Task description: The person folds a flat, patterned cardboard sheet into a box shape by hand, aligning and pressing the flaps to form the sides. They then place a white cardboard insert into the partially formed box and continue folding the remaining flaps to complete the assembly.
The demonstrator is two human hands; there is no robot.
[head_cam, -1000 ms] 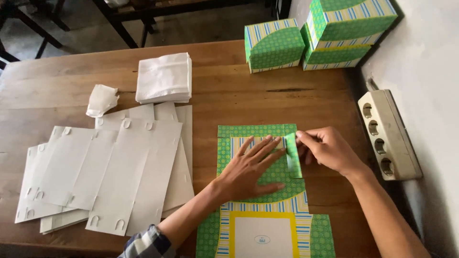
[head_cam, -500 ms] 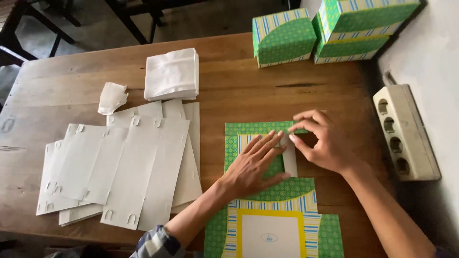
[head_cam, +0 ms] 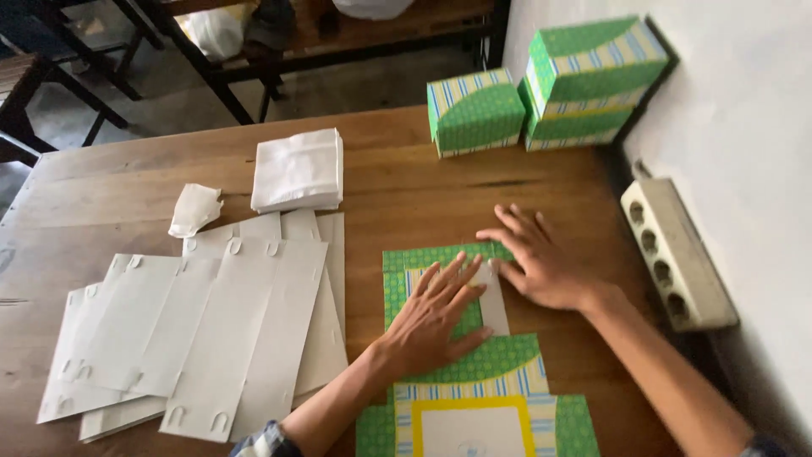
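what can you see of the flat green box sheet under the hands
The green box sheet is printed card, unfolded, lying flat on the wooden table. It shows green dotted panels, striped bands and a yellow-framed white panel near the bottom edge. One side flap is folded over, grey underside up. The left hand presses flat on its middle; the right hand presses the folded flap.
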